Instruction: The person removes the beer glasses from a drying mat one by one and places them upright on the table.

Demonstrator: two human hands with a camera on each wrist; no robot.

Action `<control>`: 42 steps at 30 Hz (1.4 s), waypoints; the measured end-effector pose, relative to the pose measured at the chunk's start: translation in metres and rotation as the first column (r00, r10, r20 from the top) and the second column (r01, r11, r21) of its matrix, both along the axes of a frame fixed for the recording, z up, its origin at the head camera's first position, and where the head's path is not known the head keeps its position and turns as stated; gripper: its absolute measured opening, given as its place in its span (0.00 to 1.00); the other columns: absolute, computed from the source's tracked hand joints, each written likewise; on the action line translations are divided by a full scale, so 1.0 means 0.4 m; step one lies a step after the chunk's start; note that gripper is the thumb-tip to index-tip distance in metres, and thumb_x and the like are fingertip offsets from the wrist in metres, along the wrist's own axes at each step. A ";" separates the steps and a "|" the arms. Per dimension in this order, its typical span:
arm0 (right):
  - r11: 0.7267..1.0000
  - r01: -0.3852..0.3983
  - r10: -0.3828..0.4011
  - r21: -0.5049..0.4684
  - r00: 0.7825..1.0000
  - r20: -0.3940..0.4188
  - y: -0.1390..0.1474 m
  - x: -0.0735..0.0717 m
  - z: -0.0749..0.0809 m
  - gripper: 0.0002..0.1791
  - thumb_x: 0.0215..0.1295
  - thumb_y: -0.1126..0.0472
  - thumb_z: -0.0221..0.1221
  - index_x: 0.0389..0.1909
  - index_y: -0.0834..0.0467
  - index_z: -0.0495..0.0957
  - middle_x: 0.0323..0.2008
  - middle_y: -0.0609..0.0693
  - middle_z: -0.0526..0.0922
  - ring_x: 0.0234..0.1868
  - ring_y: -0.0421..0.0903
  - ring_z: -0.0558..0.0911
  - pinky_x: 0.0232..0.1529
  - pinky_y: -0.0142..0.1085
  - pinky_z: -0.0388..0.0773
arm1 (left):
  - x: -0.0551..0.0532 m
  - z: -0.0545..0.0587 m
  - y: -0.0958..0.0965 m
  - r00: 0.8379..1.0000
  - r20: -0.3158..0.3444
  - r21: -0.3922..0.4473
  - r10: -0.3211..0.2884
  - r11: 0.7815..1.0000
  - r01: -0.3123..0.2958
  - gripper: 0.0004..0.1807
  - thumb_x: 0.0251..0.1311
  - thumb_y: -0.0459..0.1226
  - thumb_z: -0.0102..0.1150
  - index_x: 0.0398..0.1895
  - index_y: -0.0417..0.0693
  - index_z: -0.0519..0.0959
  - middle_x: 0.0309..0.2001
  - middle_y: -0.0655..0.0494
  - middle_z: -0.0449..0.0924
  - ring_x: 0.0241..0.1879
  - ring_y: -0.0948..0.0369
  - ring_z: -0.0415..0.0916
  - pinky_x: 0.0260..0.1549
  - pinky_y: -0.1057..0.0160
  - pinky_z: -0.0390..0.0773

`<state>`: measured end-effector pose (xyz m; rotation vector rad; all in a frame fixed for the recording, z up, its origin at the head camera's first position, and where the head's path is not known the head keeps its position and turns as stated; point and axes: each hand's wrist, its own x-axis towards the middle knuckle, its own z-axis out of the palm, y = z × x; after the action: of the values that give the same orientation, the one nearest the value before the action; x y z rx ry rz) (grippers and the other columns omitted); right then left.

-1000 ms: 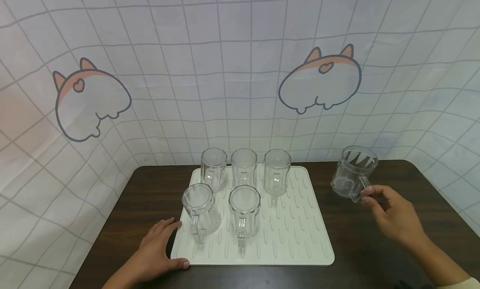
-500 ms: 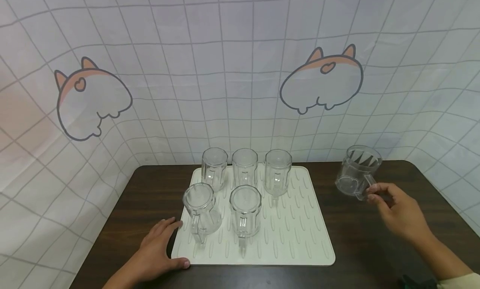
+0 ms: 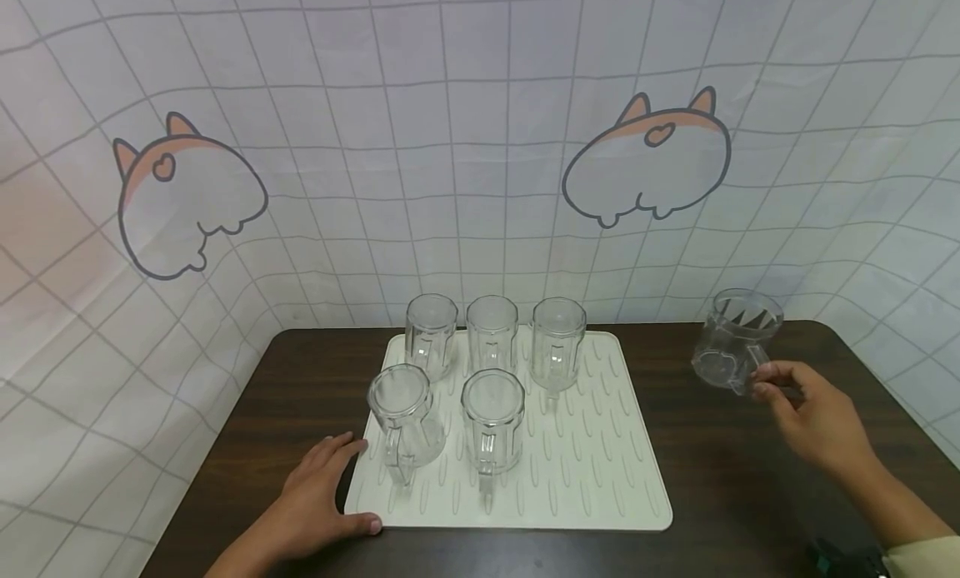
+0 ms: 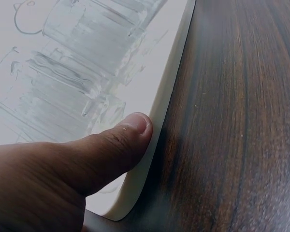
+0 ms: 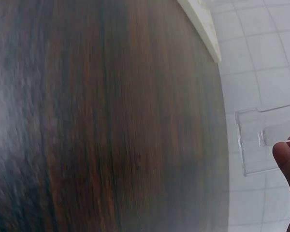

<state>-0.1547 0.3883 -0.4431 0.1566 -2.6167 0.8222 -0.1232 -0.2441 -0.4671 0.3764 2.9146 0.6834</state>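
At the right of the head view, my right hand (image 3: 821,416) pinches the handle of a clear glass mug (image 3: 731,341) between thumb and fingers. This mug is over the dark table, right of the white mat, and leans a little to the right. In the right wrist view the mug (image 5: 253,140) shows only in part at the right edge. My left hand (image 3: 311,495) is spread at the mat's front left corner, its thumb (image 4: 133,128) resting on the mat's edge. Several clear mugs stand on the white draining mat (image 3: 592,478), including a front left mug (image 3: 405,416) and a front middle mug (image 3: 492,420).
The back row on the mat holds three mugs, the rightmost mug (image 3: 557,345) among them. A dark wooden table (image 3: 720,486) lies under everything. Behind it hangs a white gridded curtain (image 3: 480,170). A small dark object (image 3: 847,559) sits by the right sleeve.
My right hand has carried the mug to the right and slightly back, farther from the mat. My left hand and the mugs on the mat have stayed in place.
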 end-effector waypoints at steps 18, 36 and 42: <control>0.998 0.057 -0.057 0.024 0.998 0.006 0.059 -0.019 -0.018 0.14 0.74 0.65 0.60 0.55 0.66 0.73 0.46 0.65 0.83 0.38 0.29 0.79 0.30 0.16 0.70 | -0.003 -0.003 0.001 1.000 0.000 0.000 0.003 1.000 -0.003 0.60 0.37 0.67 0.79 0.73 0.46 0.68 0.73 0.37 0.62 0.72 0.31 0.54 0.59 0.23 0.58; 0.988 0.143 -0.147 0.062 0.986 0.082 0.119 -0.038 -0.028 0.18 0.77 0.62 0.57 0.58 0.71 0.69 0.51 0.72 0.77 0.51 0.78 0.76 0.38 0.63 0.76 | -0.003 -0.004 -0.001 1.000 0.004 -0.005 0.008 1.000 -0.008 0.61 0.37 0.67 0.78 0.73 0.47 0.68 0.73 0.38 0.62 0.73 0.31 0.53 0.59 0.23 0.58; 0.988 0.137 -0.142 0.078 0.988 0.066 0.136 -0.042 -0.028 0.17 0.76 0.66 0.57 0.57 0.73 0.69 0.47 0.72 0.78 0.48 0.77 0.79 0.35 0.58 0.79 | -0.003 -0.002 -0.001 1.000 0.011 -0.002 0.008 1.000 -0.008 0.61 0.37 0.67 0.78 0.73 0.47 0.68 0.73 0.38 0.61 0.73 0.31 0.53 0.59 0.23 0.58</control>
<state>-0.1716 0.4429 -0.4543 -0.0371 -2.6902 0.6968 -0.1245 -0.2445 -0.4680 0.3596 2.9081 0.6820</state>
